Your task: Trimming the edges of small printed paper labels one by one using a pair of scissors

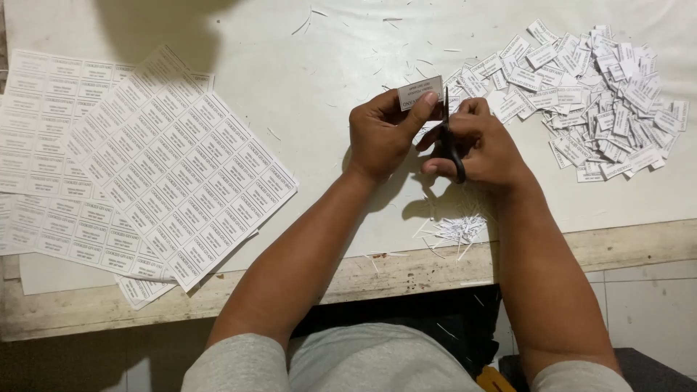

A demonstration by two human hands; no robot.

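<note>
The left hand [381, 134] pinches a small white rectangular paper label [420, 93] between thumb and fingers, holding it up above the middle of the white worktop [312, 72]. The right hand [479, 141] is closed around the handles of a pair of black scissors [449, 141], whose blades point up toward the label's right edge; whether the blades touch the paper cannot be made out, since the fingers cover most of the tool.

Toward the far right corner lies a loose heap of cut white paper labels [595, 94], overlapping at all angles and spreading close to the right hand. Along the left edge sit fanned, uncut white sheets of printed labels [174, 167], each a grid of small rectangles with dark print, the top sheet turned at a slant and the lower ones running out of view at the left. Near the worktop's front edge, just under the right wrist, lies a small pile of thin white paper trimmings [454, 231]; more slivers are scattered by the far edge. The front edge is worn and bare. A shadow falls over the far left part.
</note>
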